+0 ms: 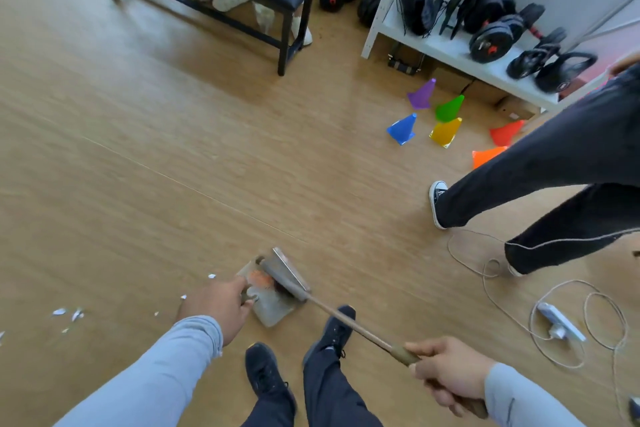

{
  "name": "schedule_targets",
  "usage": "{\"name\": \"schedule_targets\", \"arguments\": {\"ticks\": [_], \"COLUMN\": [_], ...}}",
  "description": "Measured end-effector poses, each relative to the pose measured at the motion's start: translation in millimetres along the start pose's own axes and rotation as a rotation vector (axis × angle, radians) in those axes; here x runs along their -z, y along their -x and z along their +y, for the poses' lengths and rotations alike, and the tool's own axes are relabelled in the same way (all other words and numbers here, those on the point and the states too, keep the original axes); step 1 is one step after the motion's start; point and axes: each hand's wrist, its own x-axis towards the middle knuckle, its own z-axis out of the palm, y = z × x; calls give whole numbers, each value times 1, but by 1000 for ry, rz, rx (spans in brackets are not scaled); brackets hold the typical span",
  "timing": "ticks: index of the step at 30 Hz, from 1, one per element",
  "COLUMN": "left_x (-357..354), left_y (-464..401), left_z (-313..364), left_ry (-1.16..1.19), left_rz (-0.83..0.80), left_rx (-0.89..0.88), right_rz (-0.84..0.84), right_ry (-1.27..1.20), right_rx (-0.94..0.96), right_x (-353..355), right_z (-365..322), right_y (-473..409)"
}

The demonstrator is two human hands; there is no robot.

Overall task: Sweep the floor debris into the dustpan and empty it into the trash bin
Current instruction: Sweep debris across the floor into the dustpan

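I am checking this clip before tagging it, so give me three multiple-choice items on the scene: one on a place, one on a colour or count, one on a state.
1. Where do the white debris scraps lie relative to the dustpan?
A. To its left on the floor
B. Inside it only
C. On the bench

2. What colour is the cone standing beside the yellow cone?
A. Pink
B. Blue
C. White

3. What is the right hand doing?
A. Hanging open
B. Gripping the broom handle
C. Holding a cone

Answers:
1. A, the scraps are scattered on the wood floor left of the pan, which the left hand holds by its handle.
2. B, the blue cone sits just left of the yellow one.
3. B, the fingers are wrapped round the handle's upper end.
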Motion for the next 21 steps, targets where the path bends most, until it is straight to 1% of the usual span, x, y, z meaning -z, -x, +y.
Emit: {"name": "schedule_targets", "arguments": {"ticks": [2,4,10,12,15,21], "left_x": [6,18,60,69,74,72], "left_y": [9,14,2,-11,-36,-99], "left_z": [-7,-12,-26,-28,-26,-14], "left_ry": [29,73,221,225,290,473], "left_rz": [-7,-6,79,107,174,237], "left_rx": [-5,-7,46,54,56,110], "right_rz": [-5,29,298,362,433,478], "right_ry": [-102,-169,-392,-406,-413,-493], "right_rx": [24,75,166,193,218,178], "right_x": [10,13,42,59,87,144], "right_z": [0,-4,-32,-46,-71,-110], "right_y": [21,36,28,18,1,-37]}}
